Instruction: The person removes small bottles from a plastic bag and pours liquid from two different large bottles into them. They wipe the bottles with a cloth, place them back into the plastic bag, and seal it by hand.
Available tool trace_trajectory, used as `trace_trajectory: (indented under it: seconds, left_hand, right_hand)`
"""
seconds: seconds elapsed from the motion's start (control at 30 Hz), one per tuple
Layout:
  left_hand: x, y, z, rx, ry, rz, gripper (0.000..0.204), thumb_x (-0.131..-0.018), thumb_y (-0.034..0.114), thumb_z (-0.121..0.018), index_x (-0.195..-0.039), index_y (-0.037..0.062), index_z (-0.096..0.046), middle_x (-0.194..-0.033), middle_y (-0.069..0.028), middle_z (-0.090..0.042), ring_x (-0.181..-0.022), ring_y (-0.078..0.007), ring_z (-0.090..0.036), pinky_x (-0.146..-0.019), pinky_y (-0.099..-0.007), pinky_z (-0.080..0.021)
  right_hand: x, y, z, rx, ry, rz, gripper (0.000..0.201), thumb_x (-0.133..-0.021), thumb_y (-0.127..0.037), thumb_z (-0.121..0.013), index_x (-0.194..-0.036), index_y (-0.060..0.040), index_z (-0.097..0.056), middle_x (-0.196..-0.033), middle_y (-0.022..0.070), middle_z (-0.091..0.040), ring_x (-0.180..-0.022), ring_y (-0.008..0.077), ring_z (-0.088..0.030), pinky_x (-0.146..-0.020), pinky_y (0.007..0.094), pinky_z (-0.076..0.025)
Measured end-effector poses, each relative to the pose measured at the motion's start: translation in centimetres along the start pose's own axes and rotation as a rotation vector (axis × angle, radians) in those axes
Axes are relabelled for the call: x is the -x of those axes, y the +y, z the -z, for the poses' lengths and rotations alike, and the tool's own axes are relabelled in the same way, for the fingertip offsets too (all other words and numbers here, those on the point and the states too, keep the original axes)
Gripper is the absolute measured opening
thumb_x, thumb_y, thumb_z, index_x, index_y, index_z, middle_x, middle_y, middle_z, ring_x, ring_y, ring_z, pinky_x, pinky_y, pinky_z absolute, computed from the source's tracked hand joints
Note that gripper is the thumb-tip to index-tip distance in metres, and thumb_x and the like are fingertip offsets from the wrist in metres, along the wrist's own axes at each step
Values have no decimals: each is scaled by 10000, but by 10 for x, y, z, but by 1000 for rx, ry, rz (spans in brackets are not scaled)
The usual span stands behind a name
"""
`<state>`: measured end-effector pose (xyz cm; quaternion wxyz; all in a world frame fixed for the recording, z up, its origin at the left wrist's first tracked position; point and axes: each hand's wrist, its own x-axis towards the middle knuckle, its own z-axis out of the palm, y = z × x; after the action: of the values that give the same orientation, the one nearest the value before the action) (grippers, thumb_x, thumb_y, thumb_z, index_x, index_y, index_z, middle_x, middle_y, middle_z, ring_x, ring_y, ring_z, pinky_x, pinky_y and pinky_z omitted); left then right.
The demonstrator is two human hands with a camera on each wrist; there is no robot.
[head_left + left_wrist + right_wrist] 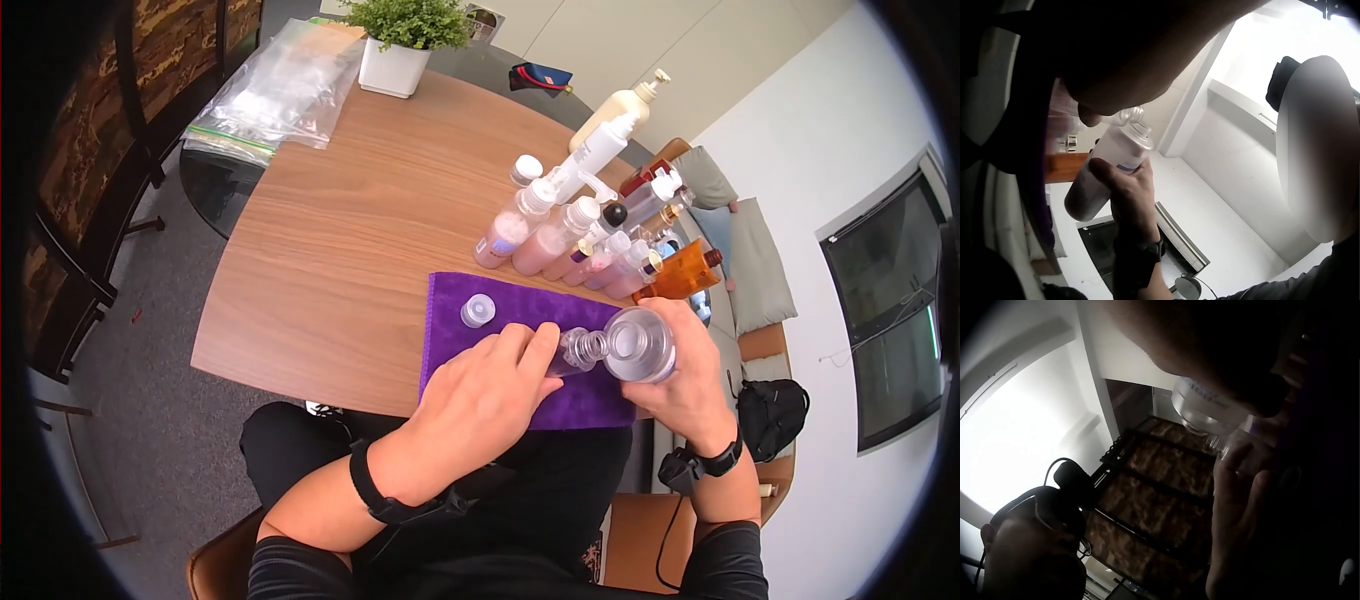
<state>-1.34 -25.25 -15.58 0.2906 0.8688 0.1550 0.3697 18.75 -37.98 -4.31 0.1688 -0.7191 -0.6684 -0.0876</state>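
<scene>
My left hand [485,395] grips a small clear bottle [572,353] above the purple towel [590,405]. The right hand [690,375] holds a larger clear bottle [655,345], tilted so that its neck meets the small bottle's neck. In the left wrist view, the larger bottle [1107,165] has a pinkish-grey body and a label patch. Fingers and thumb of the left hand [1238,500] wrap the small bottle in the dim right wrist view. A clear cap [478,310] sits on the towel's upper left part. The small bottle's lower end is hidden by the left hand.
Several pump and capped bottles stand just beyond the towel, among them a pink bottle [510,230], a white pump bottle [598,150] and an amber bottle [680,270]. A potted plant [393,65] and plastic bags [285,90] lie at the far left of the wooden table [330,230].
</scene>
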Motion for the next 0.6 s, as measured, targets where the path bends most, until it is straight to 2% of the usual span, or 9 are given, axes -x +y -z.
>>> trace_trajectory:
  seconds: [0.6]
  left_hand:
    - [0,2,1,14,-17,15,554,-912,187,-840,-1368,4,-584,-1088,-141,-655,-979,-335,-718,-805,-429,-607]
  right_hand:
    - [-13,-11,17,275,23,159,788,-557,-64,-935,-1298,-75,-667,-1148,135,-707,-1050,378,-687,-895,475,-529]
